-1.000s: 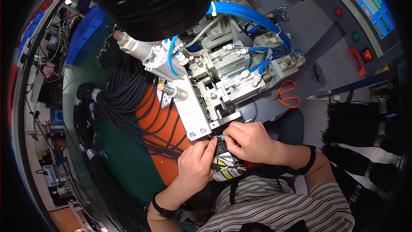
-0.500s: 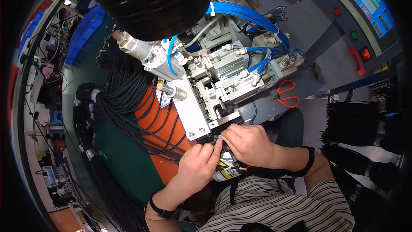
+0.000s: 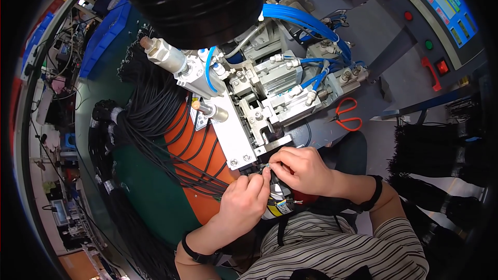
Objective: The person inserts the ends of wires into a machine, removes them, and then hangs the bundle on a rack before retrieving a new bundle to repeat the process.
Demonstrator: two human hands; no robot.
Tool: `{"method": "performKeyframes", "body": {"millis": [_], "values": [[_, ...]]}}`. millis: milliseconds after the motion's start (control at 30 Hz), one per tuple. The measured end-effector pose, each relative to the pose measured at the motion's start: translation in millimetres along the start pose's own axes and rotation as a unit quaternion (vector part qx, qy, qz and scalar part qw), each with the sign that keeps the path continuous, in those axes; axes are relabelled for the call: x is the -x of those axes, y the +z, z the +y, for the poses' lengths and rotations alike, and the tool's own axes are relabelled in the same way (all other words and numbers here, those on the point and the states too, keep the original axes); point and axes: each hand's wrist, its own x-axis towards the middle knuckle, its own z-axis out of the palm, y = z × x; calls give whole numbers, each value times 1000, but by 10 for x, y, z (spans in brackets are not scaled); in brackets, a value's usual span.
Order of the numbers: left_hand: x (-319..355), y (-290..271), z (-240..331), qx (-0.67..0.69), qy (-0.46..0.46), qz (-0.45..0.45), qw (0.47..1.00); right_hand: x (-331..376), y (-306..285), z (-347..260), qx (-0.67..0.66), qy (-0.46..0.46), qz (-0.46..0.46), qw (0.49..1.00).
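Note:
My left hand (image 3: 244, 199) is closed on a black cable near its stripped end, just in front of the machine's metal plate. Close beside it, my right hand (image 3: 303, 171) pinches thumb and forefinger at the thin coloured wires (image 3: 266, 166) fanning from that end. The fingertips of both hands almost meet there. Under the hands sits a part with a yellow and white label (image 3: 280, 207), with a few loose wire ends by it. The metal fixture (image 3: 259, 116) with its clamps and cylinders stands directly beyond my fingers.
Black cables (image 3: 155, 98) lie in a thick bundle on the green and orange surface at left. Red-handled scissors (image 3: 346, 114) rest right of the fixture. A large black ribbed hose (image 3: 192, 5) hangs overhead. A control panel with a screen (image 3: 441, 5) stands far right, above hanging cable bundles (image 3: 425, 150).
My left hand has shifted slightly right and my right hand has turned a little around the wire ends. Both still hold the same spot; the view has moved slightly.

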Motion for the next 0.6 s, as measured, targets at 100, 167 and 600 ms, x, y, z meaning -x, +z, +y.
{"method": "performKeyframes", "body": {"millis": [100,167,600], "values": [[5,7,4,-6,1,-3,1000,25,30,-20,32,-33,24,999],[6,7,7,-8,0,-5,1000,38,44,-32,48,-49,35,997],[5,16,25,-25,2,2,1000,39,76,-75,82,-79,74,991]]}}
